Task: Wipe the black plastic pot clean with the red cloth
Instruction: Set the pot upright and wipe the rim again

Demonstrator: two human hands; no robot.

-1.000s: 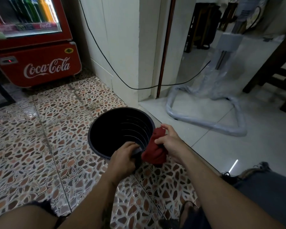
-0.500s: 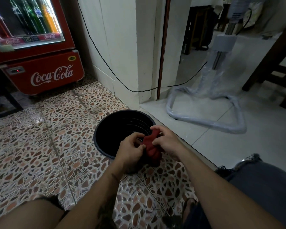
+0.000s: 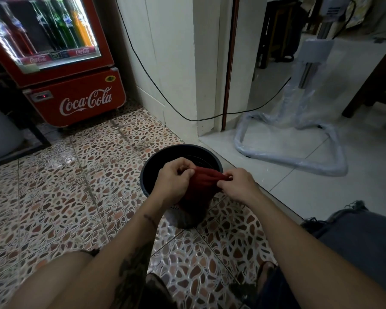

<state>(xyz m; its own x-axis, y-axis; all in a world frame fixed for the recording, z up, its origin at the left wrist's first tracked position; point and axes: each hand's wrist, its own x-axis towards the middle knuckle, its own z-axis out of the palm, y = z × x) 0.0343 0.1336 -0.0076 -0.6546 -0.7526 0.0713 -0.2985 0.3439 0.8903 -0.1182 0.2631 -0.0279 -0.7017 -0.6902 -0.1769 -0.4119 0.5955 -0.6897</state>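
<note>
Pebble-patterned floor tile (image 3: pixel 54 197) carried the black plastic pot (image 3: pixel 178 152), standing beside the step to pale tile. Both hands pinched the red cloth (image 3: pixel 198 186) above its near rim, left hand (image 3: pixel 174 181) and right hand (image 3: pixel 237 185) at opposite ends, stretching it crosswise. The pot's open mouth lay directly beneath and beyond the grips, apparently about equally near both hands.

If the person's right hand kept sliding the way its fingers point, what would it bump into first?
The right hand points leftward, pinching the red cloth above the black plastic pot. Going straight on, it would bunch the cloth and then probably meet the left hand, which pinches the cloth's other end. Depth is hard to judge here.
</note>
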